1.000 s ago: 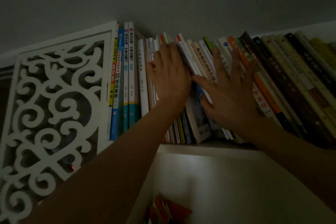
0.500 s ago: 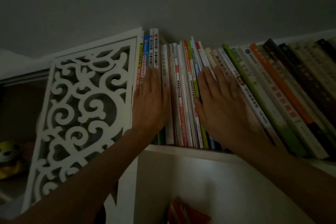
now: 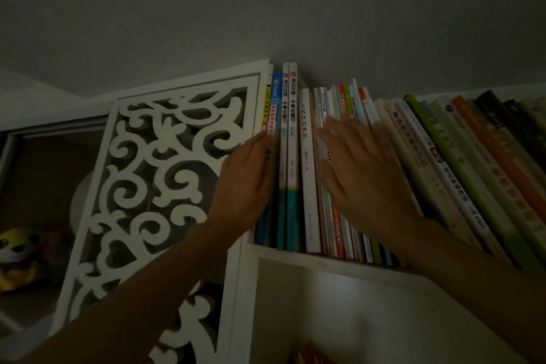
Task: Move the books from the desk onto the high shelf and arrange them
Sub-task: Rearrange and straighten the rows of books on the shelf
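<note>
Books (image 3: 384, 174) stand in one long row on the high shelf (image 3: 325, 258), spines outward and long axes upright at the row's left end, while those further right of that end lean leftward at a growing angle. Fretwork panel (image 3: 165, 174), white and pierced with scrolls, bounds the row immediately to the left of the blue-spined book (image 3: 276, 103) that starts it. Left hand (image 3: 248, 183) lies flat, fingers extended, against the lowest spines at that left end, just beside the panel's edge; it presses and holds nothing. Right hand (image 3: 363, 174), somewhat blurred, spreads its straight fingers over the thin spines a little to the right of the left end, likewise gripping nothing. Between the two hands stand a few upright volumes, among them a white-spined book (image 3: 307, 168). Judged from this layout, the leaning volumes lie to the right of the right hand, which is therefore the nearer one for pushing them upright toward the left end. Yellow toy (image 3: 17, 254) sits far left, behind the panel.
</note>
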